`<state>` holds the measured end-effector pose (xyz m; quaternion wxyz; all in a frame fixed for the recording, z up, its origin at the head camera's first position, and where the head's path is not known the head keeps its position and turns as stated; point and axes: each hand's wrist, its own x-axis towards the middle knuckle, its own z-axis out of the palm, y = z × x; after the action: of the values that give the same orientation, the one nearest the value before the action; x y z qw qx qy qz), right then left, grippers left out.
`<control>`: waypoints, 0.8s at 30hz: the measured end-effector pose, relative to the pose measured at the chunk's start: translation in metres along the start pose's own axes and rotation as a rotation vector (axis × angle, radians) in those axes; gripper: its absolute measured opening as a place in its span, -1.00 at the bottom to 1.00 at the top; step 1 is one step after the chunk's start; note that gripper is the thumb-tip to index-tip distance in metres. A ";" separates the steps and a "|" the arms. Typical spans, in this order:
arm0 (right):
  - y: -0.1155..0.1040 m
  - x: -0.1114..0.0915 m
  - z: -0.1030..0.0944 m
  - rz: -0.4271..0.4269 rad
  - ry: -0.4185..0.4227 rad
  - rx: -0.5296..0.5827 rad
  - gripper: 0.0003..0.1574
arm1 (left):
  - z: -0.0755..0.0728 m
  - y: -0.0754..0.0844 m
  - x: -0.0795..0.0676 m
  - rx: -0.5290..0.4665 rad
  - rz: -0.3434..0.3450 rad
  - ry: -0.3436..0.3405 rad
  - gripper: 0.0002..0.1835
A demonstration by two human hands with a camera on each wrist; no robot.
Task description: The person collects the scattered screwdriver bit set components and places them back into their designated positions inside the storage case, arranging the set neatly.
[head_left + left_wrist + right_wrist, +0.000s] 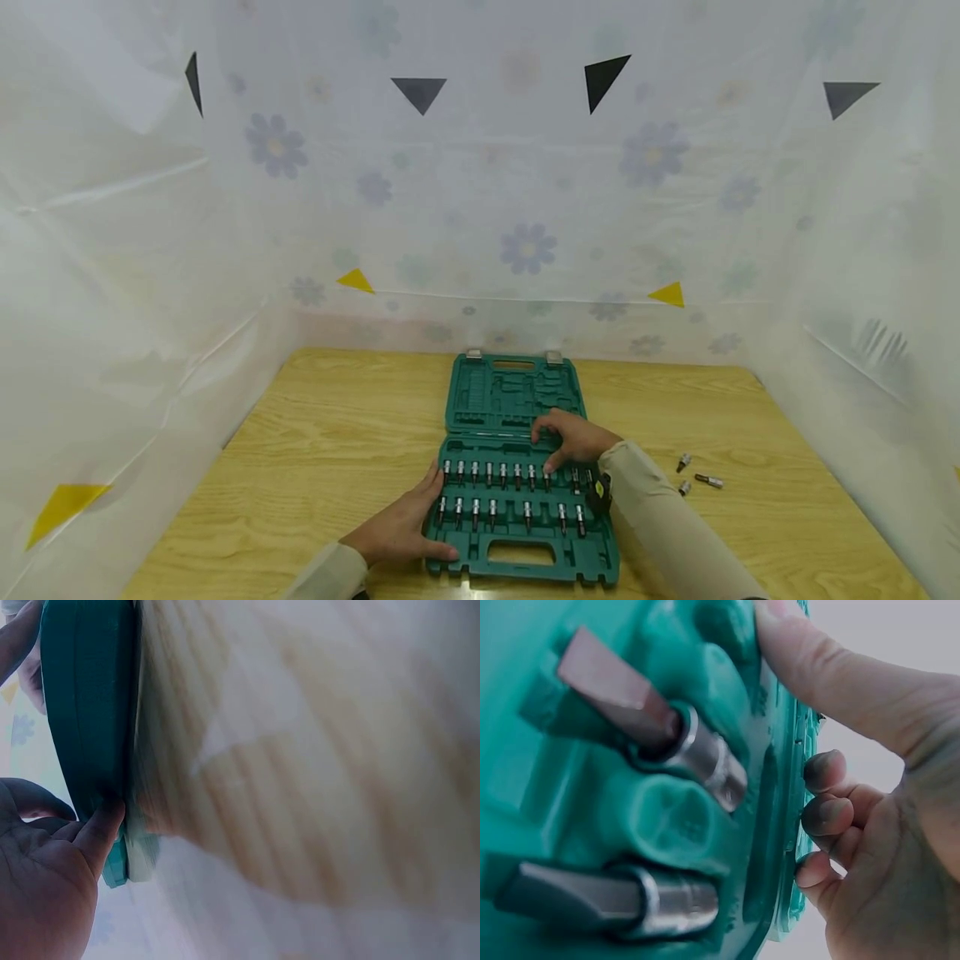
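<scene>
A green plastic tool case (450,533) lies unfolded, its lid (517,371) laid back. Two rows of bit sockets (492,510) with silver ends and darker tips sit in its tray. My left hand (401,521) spans the case's left side, thumb over the front corner, fingers against the side wall. Over the back row reaches my right hand (581,437), its thumb on the case by a bit socket and its other fingers bent near the hinge, apart from the thumb. Close in the right wrist view are two flat-bladed bit sockets (705,761) in their slots.
Right of the case, three loose bit sockets (708,481) lie on the wood-grain table (315,467). A black device (597,496) sits at the right wrist above the case's right edge. Pale flower-patterned sheeting (450,208) encloses the table behind and at both sides.
</scene>
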<state>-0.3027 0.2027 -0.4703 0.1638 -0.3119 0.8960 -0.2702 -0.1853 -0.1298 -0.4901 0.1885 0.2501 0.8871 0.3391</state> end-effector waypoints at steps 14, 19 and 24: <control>0.003 0.002 -0.002 0.000 -0.004 0.003 -0.53 | -0.001 0.001 -0.001 -0.004 0.002 0.001 0.25; 0.003 -0.003 -0.002 -0.035 0.008 0.022 -0.54 | 0.000 0.002 -0.001 -0.004 0.004 0.002 0.25; 0.008 -0.020 -0.007 -0.065 0.088 0.126 -0.55 | 0.000 0.001 -0.001 0.000 0.006 0.002 0.25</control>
<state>-0.2946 0.2234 -0.4671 0.1347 -0.3177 0.8729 -0.3448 -0.1844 -0.1296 -0.4895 0.1864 0.2525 0.8866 0.3398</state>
